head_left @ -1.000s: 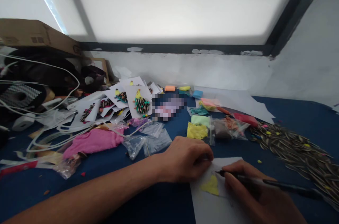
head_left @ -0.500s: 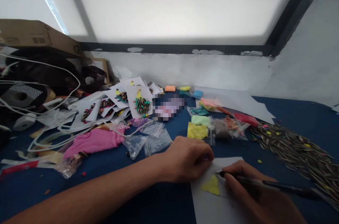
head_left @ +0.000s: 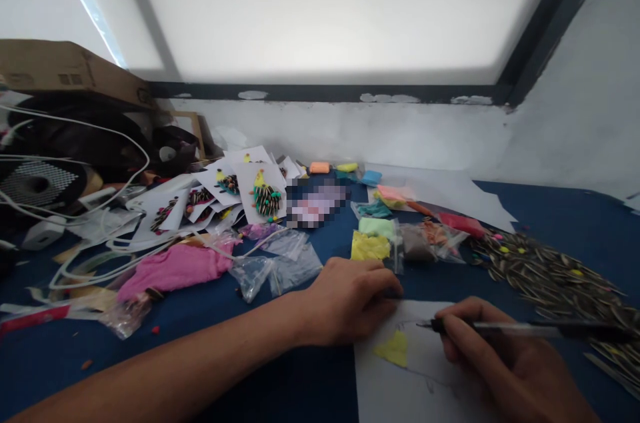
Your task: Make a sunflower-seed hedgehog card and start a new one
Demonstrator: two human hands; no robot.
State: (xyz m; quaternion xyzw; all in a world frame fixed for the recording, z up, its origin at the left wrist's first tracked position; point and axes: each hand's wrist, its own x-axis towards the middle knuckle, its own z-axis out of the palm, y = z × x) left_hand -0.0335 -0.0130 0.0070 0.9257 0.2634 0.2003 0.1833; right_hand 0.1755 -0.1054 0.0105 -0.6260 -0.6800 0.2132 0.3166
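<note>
My right hand grips a black pen, its tip on a white sheet of paper. Thin drawn lines run across this sheet. A flat yellow clay piece, roughly triangular, is stuck on the paper left of the pen tip. My left hand rests at the sheet's upper left corner with its fingers curled and closed; whatever may be inside them is hidden. Just beyond it lie a yellow clay packet and a light green clay packet.
Sunflower seeds are heaped at the right. Cards with seed-and-clay birds pile up at the back left. Pink clay, plastic bags and white cables cover the left. White sheets lie at the back right.
My right hand has moved slightly right with the pen, and its tip sits farther from the yellow piece. More of the drawn lines shows. My left hand stays nearly in place.
</note>
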